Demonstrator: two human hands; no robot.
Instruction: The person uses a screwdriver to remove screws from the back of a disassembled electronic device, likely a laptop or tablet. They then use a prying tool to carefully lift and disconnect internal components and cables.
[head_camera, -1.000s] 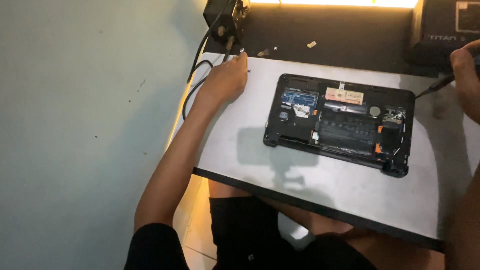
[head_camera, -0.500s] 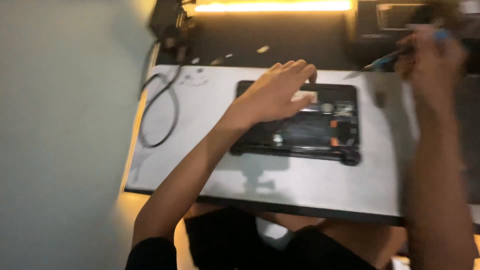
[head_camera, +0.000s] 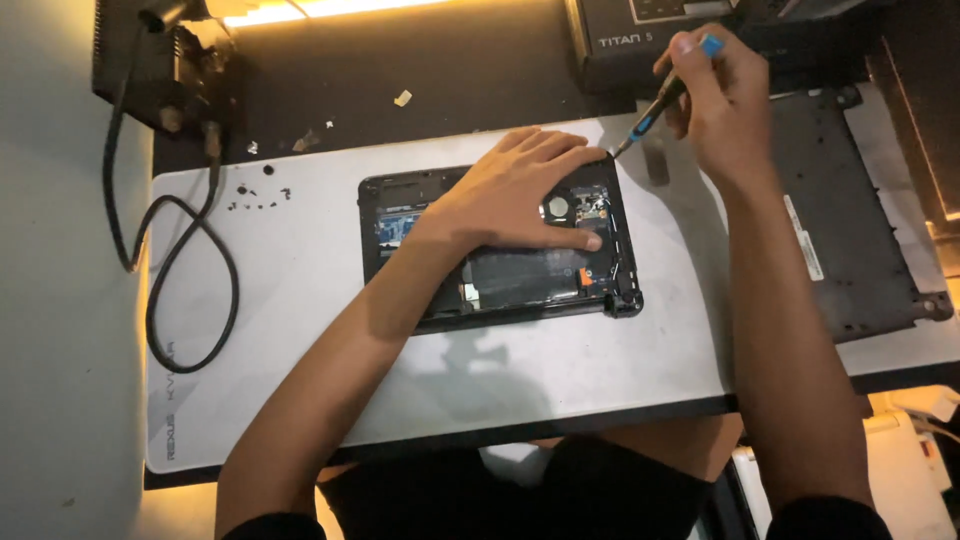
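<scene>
— Where's the opened laptop (head_camera: 500, 245)?

— Bottom cover off, lying flat on the pale mat (head_camera: 300, 330) on the bench; its boards and dark battery show.

— And the left hand (head_camera: 515, 195)?

— Flat on the laptop's upper middle, palm down, fingers spread toward its far right corner; its grip is open, pressing rather than holding anything.

— The right hand (head_camera: 725, 100)?

— Just beyond the laptop's far right corner; its grip is closed around a blue-handled screwdriver (head_camera: 665, 100), slanted, tip at that corner's edge — whether it sits in a screw, I cannot tell.

— What else lies about?

— The removed dark cover (head_camera: 850, 210) to the laptop's right; a black cable (head_camera: 190, 270) looped to its left; small dark screws (head_camera: 255, 195) near its far left corner.
</scene>
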